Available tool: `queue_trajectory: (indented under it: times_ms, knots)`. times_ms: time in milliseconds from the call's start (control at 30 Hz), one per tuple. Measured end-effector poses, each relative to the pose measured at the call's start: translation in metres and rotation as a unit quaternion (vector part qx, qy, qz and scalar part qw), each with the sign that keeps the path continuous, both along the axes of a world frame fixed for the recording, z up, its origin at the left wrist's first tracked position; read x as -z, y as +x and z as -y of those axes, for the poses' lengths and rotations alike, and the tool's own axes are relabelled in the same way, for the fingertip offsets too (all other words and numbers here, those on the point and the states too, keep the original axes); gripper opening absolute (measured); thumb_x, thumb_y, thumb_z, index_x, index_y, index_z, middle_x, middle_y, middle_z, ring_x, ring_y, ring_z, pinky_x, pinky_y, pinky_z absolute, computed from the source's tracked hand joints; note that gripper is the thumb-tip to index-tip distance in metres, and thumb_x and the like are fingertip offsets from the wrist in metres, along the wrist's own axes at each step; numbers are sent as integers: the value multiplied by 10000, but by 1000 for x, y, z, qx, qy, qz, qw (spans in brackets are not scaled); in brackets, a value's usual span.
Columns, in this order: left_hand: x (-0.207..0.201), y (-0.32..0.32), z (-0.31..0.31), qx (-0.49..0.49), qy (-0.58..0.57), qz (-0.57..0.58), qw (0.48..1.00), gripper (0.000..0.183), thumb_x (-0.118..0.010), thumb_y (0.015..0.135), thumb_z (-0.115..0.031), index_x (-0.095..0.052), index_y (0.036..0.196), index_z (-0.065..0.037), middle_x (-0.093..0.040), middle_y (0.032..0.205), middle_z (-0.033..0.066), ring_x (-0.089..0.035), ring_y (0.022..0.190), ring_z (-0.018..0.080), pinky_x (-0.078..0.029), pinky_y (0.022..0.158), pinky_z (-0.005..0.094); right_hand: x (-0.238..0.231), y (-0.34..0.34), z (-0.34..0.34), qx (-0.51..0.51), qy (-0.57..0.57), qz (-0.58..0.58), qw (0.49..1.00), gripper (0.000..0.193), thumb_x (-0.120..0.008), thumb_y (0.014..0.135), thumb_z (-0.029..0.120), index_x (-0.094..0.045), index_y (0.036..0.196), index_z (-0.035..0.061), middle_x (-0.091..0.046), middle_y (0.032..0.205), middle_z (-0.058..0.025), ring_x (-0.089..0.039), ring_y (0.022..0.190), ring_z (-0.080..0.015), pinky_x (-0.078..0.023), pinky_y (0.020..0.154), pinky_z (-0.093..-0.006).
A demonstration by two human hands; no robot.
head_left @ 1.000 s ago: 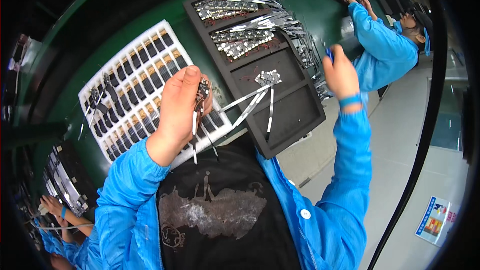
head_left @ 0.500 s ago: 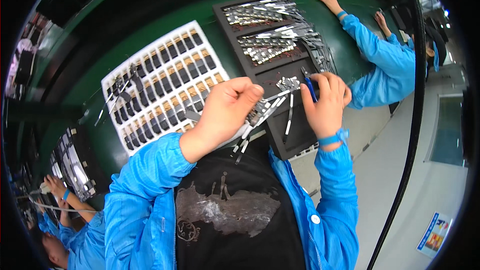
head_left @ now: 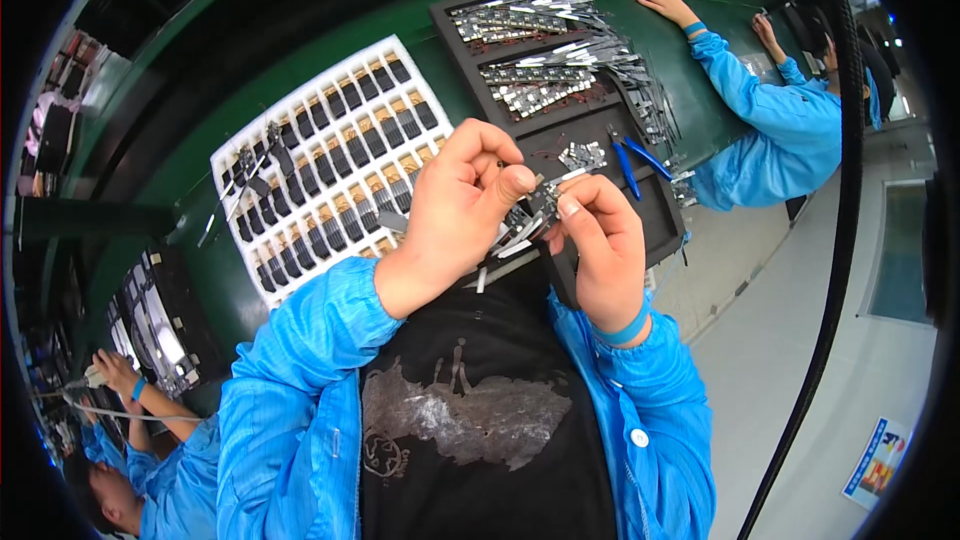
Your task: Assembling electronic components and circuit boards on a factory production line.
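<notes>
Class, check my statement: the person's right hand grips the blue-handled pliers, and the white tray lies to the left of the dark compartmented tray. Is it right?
Not quite: the blue-handled pliers lie on the dark compartmented tray, not in the right hand, as the head view shows. The white tray does lie to its left.

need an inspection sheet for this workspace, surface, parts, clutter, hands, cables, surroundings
surface: green bench, carrying a white foam tray and a dark compartment tray
parts: ribbon-tailed circuit boards piled in the dark compartment tray; black pieces in rows in the white foam tray
clutter: loose strip-tailed pieces across the white foam tray's left end; blue-handled pliers lying on the dark compartment tray
hands: left hand closed on a board bundle; right hand pinching at its edge
cables: thick black cable hanging at right; thin pale cable at lower left
surroundings: co-workers' blue sleeves at right and lower left; printed poster at lower right
</notes>
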State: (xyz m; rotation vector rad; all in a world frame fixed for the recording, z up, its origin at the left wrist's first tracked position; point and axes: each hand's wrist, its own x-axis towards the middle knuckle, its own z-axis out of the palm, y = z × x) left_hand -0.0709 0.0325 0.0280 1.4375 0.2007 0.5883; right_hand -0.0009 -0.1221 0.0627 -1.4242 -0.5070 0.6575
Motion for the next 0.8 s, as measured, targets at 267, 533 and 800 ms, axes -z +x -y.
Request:
queue_trajectory:
  times_ms: [267,533,800]
  knots:
    - [-6,2,3,-12,-28,-30,999,427,-629,971,-447,-559,1054,-34,-484,633,-73,-381,621,14,-322,563,214,11,-13,1,23,121,30,992,16,-571,957,-9,-565,950,5,-566,1114,-75,-511,878,-67,-434,790,-233]
    - [-3,3,8,-3,23,-1,1000,521,-482,1015,-538,-580,1028,-26,-511,732,-40,-417,690,23,-331,589,215,18,-15,-1,41,98,-13,994,55,-615,939,-42,-577,973,-23,-633,1095,-95,-597,849,-79,-494,769,-227]
    - [-3,-1,6,51,-91,-10,994,818,-283,946,-764,-533,1198,-28,-559,861,16,-503,717,64,-427,642,201,22,-10,-2,64,116,-22,991,83,-646,921,-43,-577,954,-10,-671,1014,-106,-620,794,-91,-513,724,-227]
